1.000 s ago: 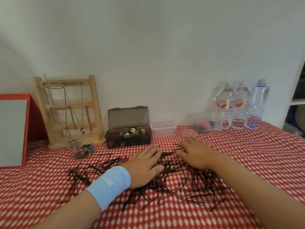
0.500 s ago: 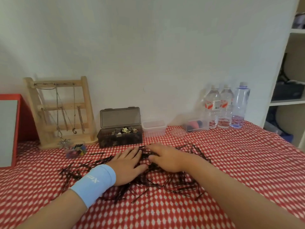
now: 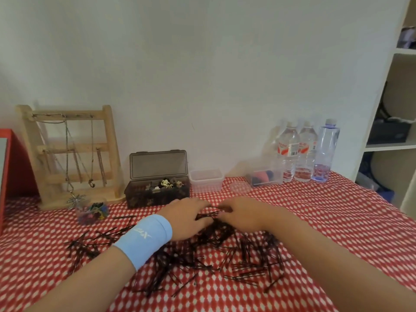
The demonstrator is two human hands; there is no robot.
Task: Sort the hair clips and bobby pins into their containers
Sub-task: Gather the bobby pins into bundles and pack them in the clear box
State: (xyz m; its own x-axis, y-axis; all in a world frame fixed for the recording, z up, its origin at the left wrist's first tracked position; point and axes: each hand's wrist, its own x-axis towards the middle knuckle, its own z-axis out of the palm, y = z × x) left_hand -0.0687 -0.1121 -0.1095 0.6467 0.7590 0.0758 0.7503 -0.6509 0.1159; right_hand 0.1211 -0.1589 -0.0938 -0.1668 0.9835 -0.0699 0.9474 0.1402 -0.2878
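Note:
Several dark bobby pins (image 3: pixel 254 255) lie scattered over the red-and-white checked tablecloth (image 3: pixel 337 221). My left hand (image 3: pixel 184 218), with a light blue wristband, and my right hand (image 3: pixel 244 215) meet at the far side of the pile. The fingers of both curl in around a bunch of pins between them. Behind the hands stands a dark box (image 3: pixel 157 194) with its lid up and hair clips inside. An empty clear container (image 3: pixel 206 181) sits to its right.
A wooden jewellery stand (image 3: pixel 67 154) and a small clear jar of coloured clips (image 3: pixel 92 212) are at the left, beside a red box (image 3: pixel 15 167). At the back right stand a clear box (image 3: pixel 263 176), a round clear lid (image 3: pixel 239 188) and three water bottles (image 3: pixel 306 152). White shelves (image 3: pixel 394 136) border the right.
Both hands went from lying flat on the pile to drawing together at its far side, fingers curling in around a bunch of pins. The view also shifted right.

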